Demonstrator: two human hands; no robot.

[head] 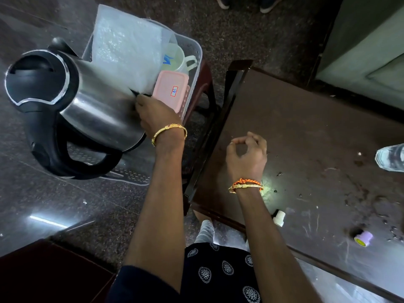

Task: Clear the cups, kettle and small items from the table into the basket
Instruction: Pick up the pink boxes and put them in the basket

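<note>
Left hand (156, 114) at the base end of the kettle (72, 106) — fingers curled against the steel body near its bottom rim; how far the grip wraps underneath cannot be told, but it appears to bear the kettle's weight. Kettle tipped on its side, long axis running from lid (far left) to base (toward the hand), handle hanging down on the near side. It sits over the near-left part of the basket (194, 53), not yet settled in.

Already in the basket: white cup (179, 57), pink lidded box (171, 90), sheet of bubble wrap (126, 49) along its left side. The basket rests on a stool just off the tabletop's (306, 127) left edge.

Right hand (247, 154) hovers above the tabletop near its left edge, fingers loosely curled, thumb and forefinger nearly meeting — nothing visibly held.

Still on the tabletop: small white container (279, 217) and a little purple roll (363, 238), both along the near edge; a clear bottle (390, 157) at the right edge, partly out of view.

Judgement: the remaining items lie to the right of and nearer than the right hand, well apart from the left. The right hand is plainly the closer one for the white container.
</note>
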